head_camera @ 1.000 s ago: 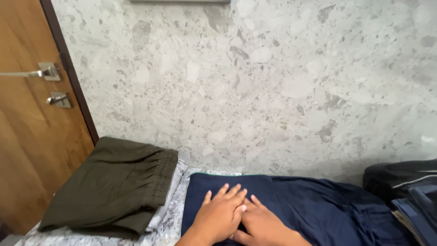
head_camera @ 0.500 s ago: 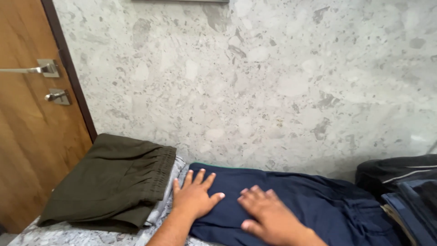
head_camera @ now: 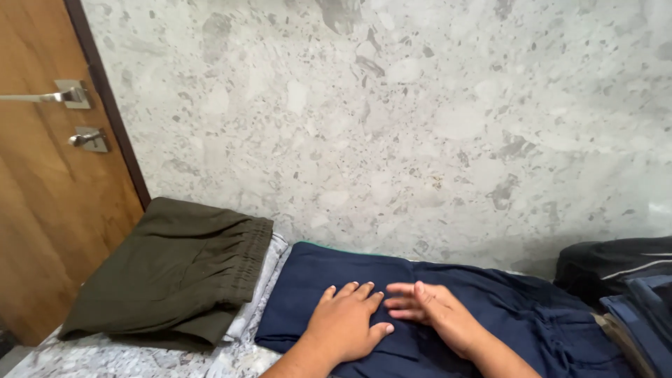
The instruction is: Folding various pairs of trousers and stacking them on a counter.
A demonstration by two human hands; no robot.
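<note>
A navy blue garment lies spread flat on the surface against the wall. My left hand rests palm down on its left part, fingers apart and pointing up toward the wall. My right hand lies flat on the garment just to the right, its fingers pointing left and nearly touching the left hand's fingertips. Neither hand grips the cloth.
A folded olive-green garment lies to the left on a light patterned cloth. Dark clothes and blue folded items pile at the right edge. A speckled stone wall stands behind; a wooden door with metal handle is at left.
Both hands were together, then spread apart across the navy garment half a second ago; now they have come back close together near its left-centre.
</note>
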